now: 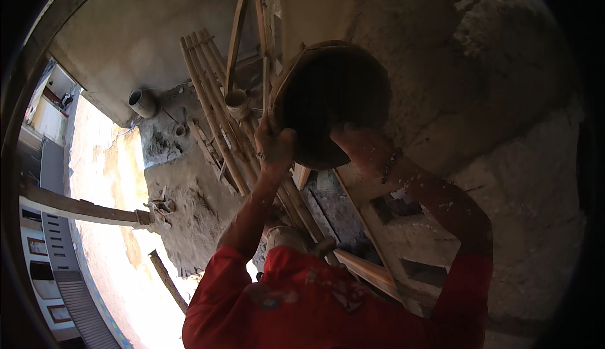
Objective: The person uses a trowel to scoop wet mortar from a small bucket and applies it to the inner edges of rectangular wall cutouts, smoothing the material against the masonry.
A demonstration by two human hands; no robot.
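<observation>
A dark round bucket [283,85] is tilted so that its mouth faces me, close to the plastered wall [504,179]. My left hand [275,148] is closed on the bucket's near left rim. At the right side of the mouth, my right hand [367,147] is closed, with its fingers curled in over the rim. Whatever those fingers hold is lost in the bucket's shadow. The inside is too dark for its contents to show. A dark bracelet circles my right wrist, and pale splashes dot that forearm.
Bamboo poles [217,116] run slantwise beneath my arms, with a small pail [237,103] beside them. Upright timber [239,31] stands behind. A grey cylindrical container [142,102] lies by the left wall. Planks [372,270] extend at lower right, and rubble covers the ground.
</observation>
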